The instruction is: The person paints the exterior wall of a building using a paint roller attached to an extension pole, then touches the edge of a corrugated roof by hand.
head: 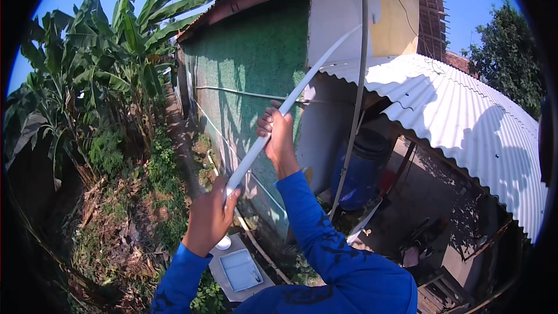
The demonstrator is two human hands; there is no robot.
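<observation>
A long white pole (302,85) slants up and away from me towards the upper wall (338,6), which is part pale grey-white and part cream yellow. My left hand (212,218) is closed round the pole's lower end. Further up, my right hand (277,135) grips the same pole. Its far end narrows close to a grey upright pipe (356,109); what is fixed there, and whether it touches the wall, I cannot tell. Below my left hand, a shallow rectangular tray (241,269) with pale contents rests on a grey board (226,250), beside a small white container (223,243).
White corrugated roofing (462,126) spreads out at right, below the upper wall. Under it stands a blue drum (357,179). A green wall (248,69) carries a thin horizontal pipe (239,92). Banana plants (113,48) and a narrow path (181,152) lie left. A thin cable (399,2) hangs above.
</observation>
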